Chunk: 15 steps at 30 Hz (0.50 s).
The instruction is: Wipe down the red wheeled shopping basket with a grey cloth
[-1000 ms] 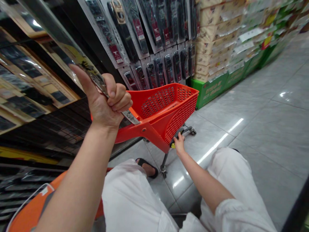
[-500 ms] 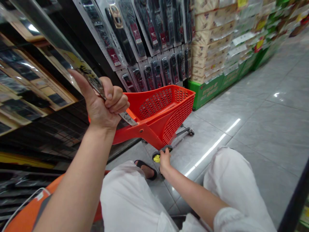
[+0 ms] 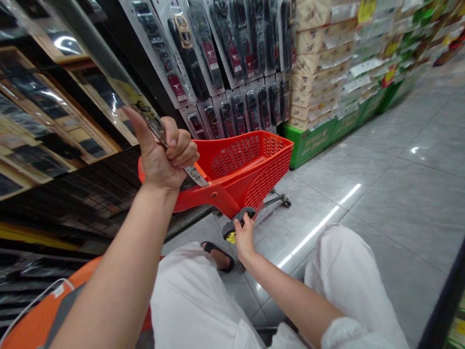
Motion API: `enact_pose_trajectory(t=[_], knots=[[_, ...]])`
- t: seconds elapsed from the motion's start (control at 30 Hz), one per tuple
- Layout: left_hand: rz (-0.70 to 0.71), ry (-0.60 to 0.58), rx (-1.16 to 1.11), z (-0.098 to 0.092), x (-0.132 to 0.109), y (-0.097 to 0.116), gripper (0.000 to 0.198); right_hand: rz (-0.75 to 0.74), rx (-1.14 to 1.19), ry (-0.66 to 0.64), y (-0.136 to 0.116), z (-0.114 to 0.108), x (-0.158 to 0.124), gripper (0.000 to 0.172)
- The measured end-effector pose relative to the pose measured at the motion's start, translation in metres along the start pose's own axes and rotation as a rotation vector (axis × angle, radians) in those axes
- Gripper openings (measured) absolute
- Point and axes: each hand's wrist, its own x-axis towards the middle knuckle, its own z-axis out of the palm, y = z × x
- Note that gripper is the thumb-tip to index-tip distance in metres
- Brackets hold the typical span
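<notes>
My left hand [image 3: 165, 155] is raised at left centre, its fingers wrapped round a long flat metal strip [image 3: 196, 175] and its thumb pointing up. The strip slants from the upper left down to the handle side of a red shopping basket cart [image 3: 236, 189]. Low beside the cart's near end, my right hand [image 3: 245, 237] grips a dark grey object with a yellow part [image 3: 230, 237]; what it is I cannot make out. The basket shows no goods inside.
Packaged belts [image 3: 250, 102] hang behind the cart. Framed boxed goods [image 3: 83, 135] fill the shelf at left. Stacked cartons [image 3: 316, 63] stand on green boxes [image 3: 312, 143]. Below are my white-trousered knees [image 3: 348, 271], a sandalled foot [image 3: 220, 257] and an orange object [image 3: 36, 325].
My right hand has tilted and lifted the grey and yellow object slightly. In the view, my left hand sits a little further right, still round the strip.
</notes>
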Motion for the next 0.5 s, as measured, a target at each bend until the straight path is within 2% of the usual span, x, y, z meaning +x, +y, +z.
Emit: enact_pose_trajectory(t=[0.13,0.2,0.27,0.37,0.43,0.5], knots=[[0.007,-0.058,0.021,-0.001,0.0,-0.001,0.079,0.2,-0.076,0.087,-0.012,-0.005,-0.007,0.036],[0.014,-0.074,0.01,-0.002,-0.001,-0.002,0.077,0.19,-0.07,0.103,-0.032,-0.003,-0.011,0.034],[0.009,-0.05,-0.024,-0.003,-0.003,-0.002,0.075,0.047,-0.01,0.085,-0.065,0.001,-0.016,0.038],[-0.013,0.002,-0.067,-0.004,-0.006,-0.003,0.071,-0.209,0.074,-0.022,-0.126,0.001,-0.017,0.044],[-0.028,0.025,-0.086,-0.005,-0.008,-0.003,0.068,-0.34,0.076,-0.027,-0.159,-0.007,-0.011,0.043],[-0.035,0.021,-0.1,-0.005,-0.01,-0.002,0.066,-0.472,-0.002,-0.006,-0.179,-0.02,0.003,0.043]])
